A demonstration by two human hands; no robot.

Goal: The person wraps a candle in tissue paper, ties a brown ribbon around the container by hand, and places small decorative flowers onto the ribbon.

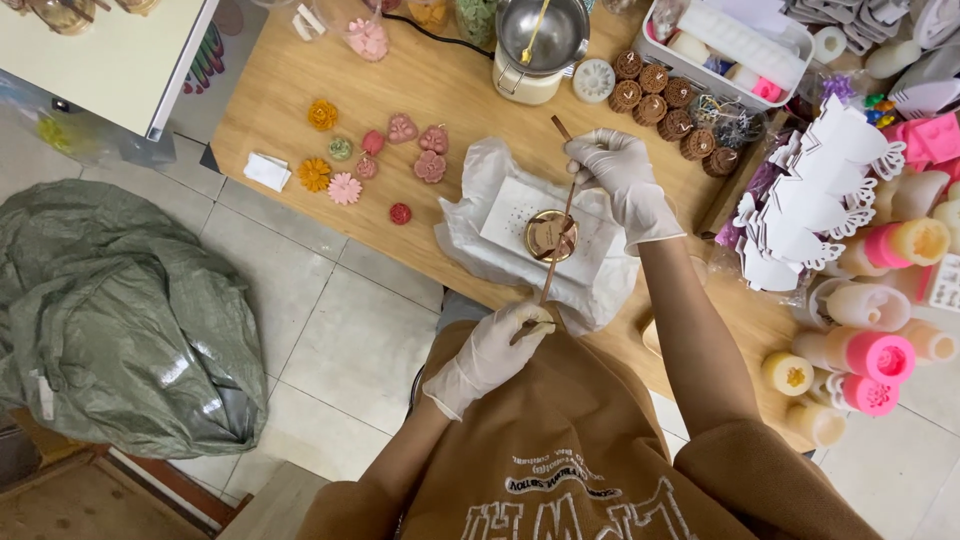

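Both my hands wear white gloves. My right hand [618,175] pinches the far part of a thin brown ribbon [556,250] above the table. My left hand [503,340] grips the near end of the same ribbon close to my chest. The ribbon runs taut across a small round gold tin [549,236]. The tin sits on a white card [520,215] lying on crumpled white paper [475,180] on the wooden table [420,80].
Flower-shaped wax pieces [345,188] in orange, pink and red lie at left. A metal melting pot [542,35] stands at the back. Brown round candles [660,100], white paper cutouts [800,200] and pink and cream silicone moulds [880,300] crowd the right. A grey-green sack [120,310] lies on the tiled floor.
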